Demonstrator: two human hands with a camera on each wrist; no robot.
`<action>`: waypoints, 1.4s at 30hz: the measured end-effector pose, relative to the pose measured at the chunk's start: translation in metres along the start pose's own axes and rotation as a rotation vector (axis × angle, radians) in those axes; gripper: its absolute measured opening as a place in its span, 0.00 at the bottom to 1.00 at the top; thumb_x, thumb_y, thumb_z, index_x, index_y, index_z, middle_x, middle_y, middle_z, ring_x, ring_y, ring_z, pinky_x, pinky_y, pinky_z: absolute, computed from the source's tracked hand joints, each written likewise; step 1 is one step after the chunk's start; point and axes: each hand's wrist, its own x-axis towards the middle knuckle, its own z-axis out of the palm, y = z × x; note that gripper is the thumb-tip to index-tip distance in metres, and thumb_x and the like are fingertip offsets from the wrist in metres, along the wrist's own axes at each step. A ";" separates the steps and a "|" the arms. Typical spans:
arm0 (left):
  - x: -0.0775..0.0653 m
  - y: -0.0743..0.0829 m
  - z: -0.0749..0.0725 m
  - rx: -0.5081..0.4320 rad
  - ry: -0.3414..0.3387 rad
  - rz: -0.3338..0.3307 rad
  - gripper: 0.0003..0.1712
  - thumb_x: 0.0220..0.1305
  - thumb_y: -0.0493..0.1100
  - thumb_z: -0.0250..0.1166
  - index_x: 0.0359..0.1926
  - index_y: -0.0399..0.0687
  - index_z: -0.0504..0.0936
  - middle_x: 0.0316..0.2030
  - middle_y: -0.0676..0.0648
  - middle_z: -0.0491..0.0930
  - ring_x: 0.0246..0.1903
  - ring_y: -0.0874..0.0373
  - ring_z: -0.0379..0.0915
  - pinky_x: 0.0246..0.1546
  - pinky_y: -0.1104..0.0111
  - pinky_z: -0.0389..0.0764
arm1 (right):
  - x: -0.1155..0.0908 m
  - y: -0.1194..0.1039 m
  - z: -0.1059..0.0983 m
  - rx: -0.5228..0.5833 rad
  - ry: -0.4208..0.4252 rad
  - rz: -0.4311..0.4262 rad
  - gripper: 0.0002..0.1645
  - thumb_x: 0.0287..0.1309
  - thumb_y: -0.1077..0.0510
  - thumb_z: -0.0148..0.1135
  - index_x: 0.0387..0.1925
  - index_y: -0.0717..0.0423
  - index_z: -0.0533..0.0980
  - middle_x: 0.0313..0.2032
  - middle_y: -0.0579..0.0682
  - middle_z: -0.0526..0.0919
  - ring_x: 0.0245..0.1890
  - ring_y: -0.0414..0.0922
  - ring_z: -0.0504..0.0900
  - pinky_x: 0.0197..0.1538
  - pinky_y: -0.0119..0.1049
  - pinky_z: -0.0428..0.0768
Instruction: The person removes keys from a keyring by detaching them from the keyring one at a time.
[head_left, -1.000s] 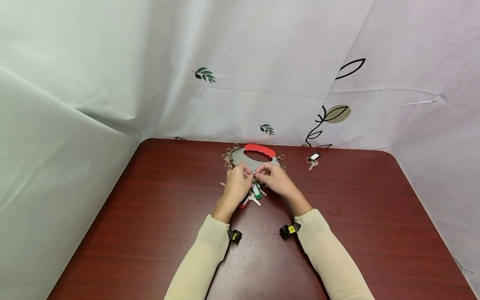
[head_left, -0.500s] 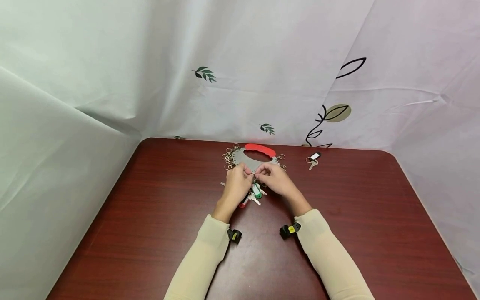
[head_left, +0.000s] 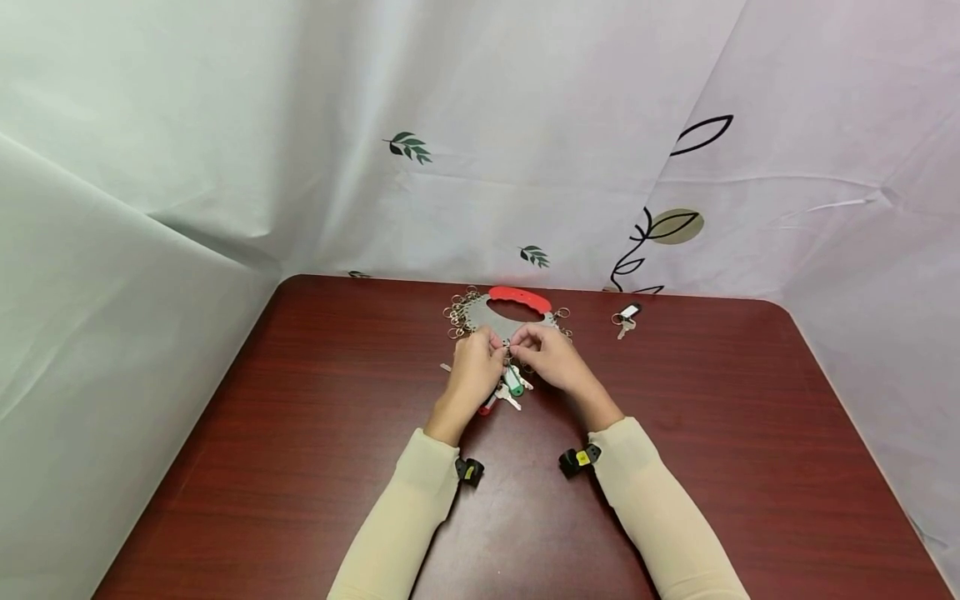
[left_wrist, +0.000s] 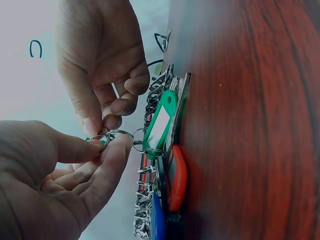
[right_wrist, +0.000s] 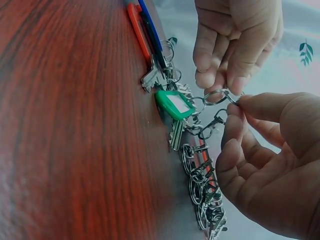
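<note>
At the far middle of the table lies a grey metal plate (head_left: 483, 315) with a red grip (head_left: 520, 297) and several small rings along its edge. My left hand (head_left: 474, 364) and right hand (head_left: 551, 357) meet at its near edge. Between thumb and fingers, the left hand pinches a split key ring (left_wrist: 120, 133). Linked to it is a small ring (right_wrist: 232, 98), which the right thumb and fingertips pinch. A green key tag (right_wrist: 175, 105) with a white label hangs below on another ring, beside a key (right_wrist: 176, 134). Fingers partly cover both held rings.
A red tag (left_wrist: 177, 179) and a blue tag (left_wrist: 158, 217) lie near the green one. Off to the right on the table is a black tag with a key (head_left: 627, 320). White printed cloth (head_left: 480, 167) stands behind the table's far edge.
</note>
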 end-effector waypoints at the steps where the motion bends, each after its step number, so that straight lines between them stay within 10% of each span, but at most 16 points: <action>1: 0.000 0.000 0.000 0.000 0.001 0.001 0.06 0.60 0.34 0.65 0.28 0.43 0.77 0.20 0.47 0.82 0.19 0.62 0.79 0.22 0.68 0.79 | 0.000 0.000 0.000 -0.002 0.002 -0.006 0.04 0.59 0.61 0.64 0.34 0.59 0.80 0.29 0.54 0.83 0.28 0.44 0.78 0.32 0.36 0.77; 21: 0.001 0.000 -0.002 0.017 -0.002 0.000 0.05 0.59 0.36 0.66 0.28 0.43 0.78 0.22 0.47 0.83 0.21 0.60 0.79 0.25 0.66 0.80 | 0.001 0.003 0.003 -0.142 0.061 -0.073 0.04 0.59 0.60 0.65 0.35 0.53 0.84 0.32 0.50 0.86 0.27 0.42 0.77 0.31 0.38 0.77; 42: 0.010 -0.009 -0.006 0.038 -0.016 0.246 0.11 0.52 0.25 0.61 0.35 0.41 0.81 0.29 0.45 0.84 0.30 0.56 0.78 0.33 0.64 0.83 | -0.001 -0.004 0.002 -0.252 0.084 -0.108 0.04 0.59 0.61 0.63 0.34 0.54 0.83 0.34 0.51 0.86 0.29 0.44 0.78 0.36 0.43 0.79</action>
